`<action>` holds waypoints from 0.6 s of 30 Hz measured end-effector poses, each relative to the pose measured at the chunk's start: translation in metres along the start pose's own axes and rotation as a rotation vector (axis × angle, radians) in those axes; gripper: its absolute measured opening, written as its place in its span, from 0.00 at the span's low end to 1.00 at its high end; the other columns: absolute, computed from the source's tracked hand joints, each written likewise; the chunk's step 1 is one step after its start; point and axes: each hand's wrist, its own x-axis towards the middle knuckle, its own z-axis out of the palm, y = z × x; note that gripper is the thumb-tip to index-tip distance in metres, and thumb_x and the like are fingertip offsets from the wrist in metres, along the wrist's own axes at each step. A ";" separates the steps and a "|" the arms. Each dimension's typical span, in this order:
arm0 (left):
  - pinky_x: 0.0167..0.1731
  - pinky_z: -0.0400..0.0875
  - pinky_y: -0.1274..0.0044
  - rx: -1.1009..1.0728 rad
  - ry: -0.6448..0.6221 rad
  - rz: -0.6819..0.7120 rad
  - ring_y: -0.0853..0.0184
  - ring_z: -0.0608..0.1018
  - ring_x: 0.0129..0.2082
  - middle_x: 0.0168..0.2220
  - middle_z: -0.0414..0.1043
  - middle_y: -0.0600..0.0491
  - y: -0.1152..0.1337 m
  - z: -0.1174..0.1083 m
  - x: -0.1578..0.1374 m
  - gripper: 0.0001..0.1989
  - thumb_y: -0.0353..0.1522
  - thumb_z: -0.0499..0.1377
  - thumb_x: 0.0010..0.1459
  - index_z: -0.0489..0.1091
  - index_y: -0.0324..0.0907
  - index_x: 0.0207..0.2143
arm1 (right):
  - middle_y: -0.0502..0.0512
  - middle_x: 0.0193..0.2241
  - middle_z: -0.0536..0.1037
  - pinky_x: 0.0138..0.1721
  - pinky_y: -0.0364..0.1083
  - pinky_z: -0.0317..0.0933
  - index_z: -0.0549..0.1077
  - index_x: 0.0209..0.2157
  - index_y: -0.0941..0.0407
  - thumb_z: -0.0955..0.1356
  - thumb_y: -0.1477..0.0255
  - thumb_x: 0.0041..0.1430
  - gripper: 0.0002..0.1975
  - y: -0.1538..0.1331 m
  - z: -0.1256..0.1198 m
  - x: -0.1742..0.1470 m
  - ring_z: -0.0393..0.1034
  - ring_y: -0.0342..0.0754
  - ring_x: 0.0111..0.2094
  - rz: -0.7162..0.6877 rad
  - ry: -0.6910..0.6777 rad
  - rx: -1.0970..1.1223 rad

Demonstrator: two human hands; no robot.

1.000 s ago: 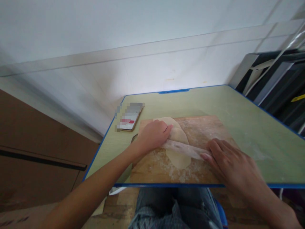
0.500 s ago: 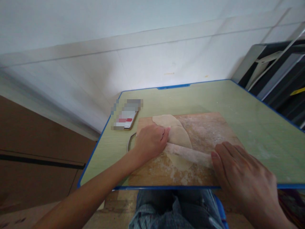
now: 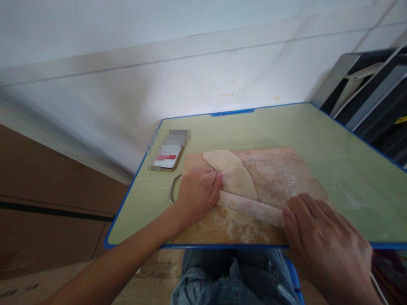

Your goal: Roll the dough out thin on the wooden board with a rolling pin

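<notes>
A flour-dusted rolling pin [image 3: 249, 206] lies slantwise across a flat sheet of dough [image 3: 238, 178]. My left hand [image 3: 199, 189] is closed round the pin's left end, beside the dough's left edge. Round the right end wraps my right hand [image 3: 324, 237], near the board's front right corner. Most of the dough spreads beyond the pin, and a smaller part shows on the near side. Under it all is a wooden cutting board [image 3: 280, 167], dusted with flour, with a metal handle [image 3: 171, 189] at its left side.
The board rests on a pale green table [image 3: 321, 131] with a blue rim. A phone [image 3: 168, 154], partly blurred out, lies at the back left. Behind the table rises a white wall [image 3: 197, 80]. Dark and grey flat items [image 3: 365, 89] lean at the right.
The rolling pin and both hands have shifted slightly toward me over the dough. Less dough shows on the near side of the pin. The view has tilted a little.
</notes>
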 end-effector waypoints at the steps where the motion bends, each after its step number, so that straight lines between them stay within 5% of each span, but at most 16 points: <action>1: 0.26 0.55 0.75 0.007 0.011 0.011 0.68 0.68 0.23 0.20 0.68 0.51 0.000 0.000 -0.001 0.24 0.34 0.41 0.65 0.68 0.40 0.20 | 0.51 0.21 0.61 0.28 0.47 0.51 0.57 0.24 0.52 0.55 0.71 0.64 0.13 -0.001 -0.001 0.000 0.59 0.49 0.25 0.013 -0.014 0.006; 18: 0.29 0.60 0.73 0.020 0.073 0.038 0.65 0.70 0.26 0.22 0.69 0.51 0.004 -0.001 -0.015 0.21 0.32 0.42 0.64 0.67 0.41 0.22 | 0.51 0.22 0.61 0.28 0.47 0.51 0.57 0.25 0.52 0.56 0.72 0.64 0.12 -0.004 -0.002 -0.008 0.57 0.49 0.26 -0.014 -0.009 0.003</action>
